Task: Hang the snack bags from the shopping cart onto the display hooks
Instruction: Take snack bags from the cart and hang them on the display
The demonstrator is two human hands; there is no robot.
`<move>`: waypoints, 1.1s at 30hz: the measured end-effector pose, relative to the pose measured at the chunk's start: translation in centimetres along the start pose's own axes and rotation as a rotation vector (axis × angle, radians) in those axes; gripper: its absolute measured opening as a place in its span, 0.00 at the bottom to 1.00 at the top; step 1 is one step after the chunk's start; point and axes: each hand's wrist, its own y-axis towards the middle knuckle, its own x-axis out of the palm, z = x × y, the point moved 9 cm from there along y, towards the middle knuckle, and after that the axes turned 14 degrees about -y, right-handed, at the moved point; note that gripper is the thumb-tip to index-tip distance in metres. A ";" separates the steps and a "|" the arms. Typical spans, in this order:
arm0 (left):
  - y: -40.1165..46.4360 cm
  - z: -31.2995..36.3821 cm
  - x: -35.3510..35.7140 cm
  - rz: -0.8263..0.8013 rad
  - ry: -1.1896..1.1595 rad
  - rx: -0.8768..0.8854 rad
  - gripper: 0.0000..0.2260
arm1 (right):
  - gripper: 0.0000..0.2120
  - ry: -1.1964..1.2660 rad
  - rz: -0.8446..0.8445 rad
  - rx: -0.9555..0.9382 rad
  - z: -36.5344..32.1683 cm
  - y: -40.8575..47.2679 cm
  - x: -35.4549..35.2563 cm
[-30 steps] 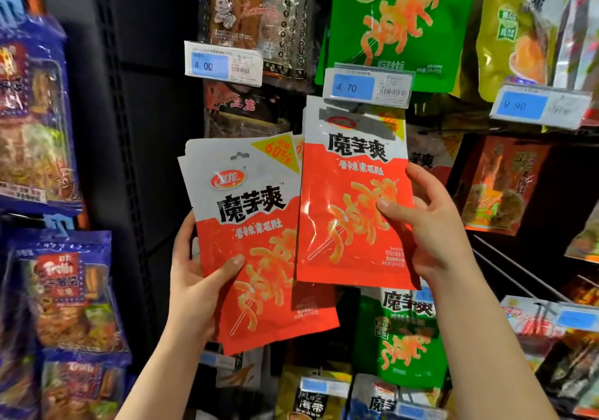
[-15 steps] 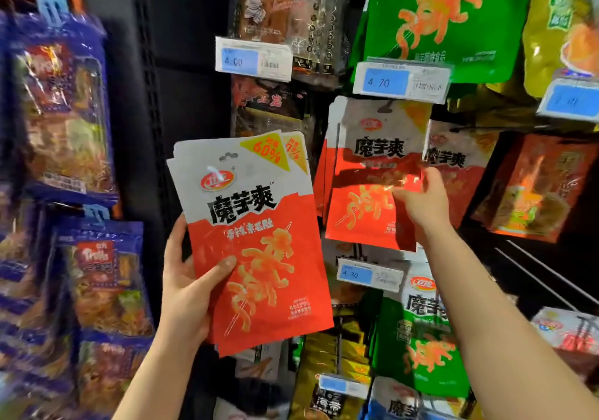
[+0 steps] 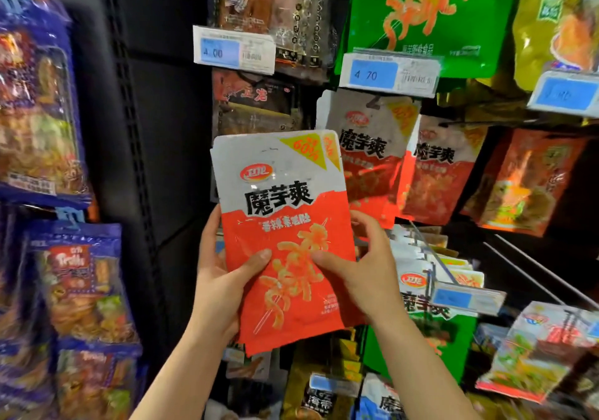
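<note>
The left hand (image 3: 220, 277) grips a small stack of red-and-white snack bags (image 3: 285, 225) from the left edge, its thumb laid across the printed front near the middle and its other fingers curled behind the stack, out of sight. The right hand (image 3: 359, 270) holds the same stack from the right edge, thumb pressed on the front beside the left thumb, fingers wrapped round the back. The stack stands upright in front of the display, and the corners of at least one more bag peek out behind the front one at the top right and along the bottom; how many bags it holds cannot be told. Just beyond it, up and to the right, matching hung bags (image 3: 369, 147) dangle below a price tag (image 3: 389, 74) reading 4.70, and their lower halves are hidden by the held stack and the right hand. Green bags (image 3: 431, 8) above are cut off by the top edge. The purple packs (image 3: 39, 108) on the left are blurred, so their print is hard to make out, as is the tag (image 3: 567, 94) at the right edge.
</note>
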 end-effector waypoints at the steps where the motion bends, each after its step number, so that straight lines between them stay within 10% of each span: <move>1: 0.1 -0.2 0.1 -0.007 0.018 -0.007 0.39 | 0.34 0.044 0.003 0.020 0.3 0.2 -0.5; 21: -0.4 -0.5 -1.2 0.060 0.014 -0.027 0.27 | 0.17 0.527 0.065 0.312 3.9 -0.4 -2.7; 33: 0.0 -0.2 -1.1 0.031 0.087 0.005 0.27 | 0.22 0.491 0.208 0.151 2.4 0.6 -7.6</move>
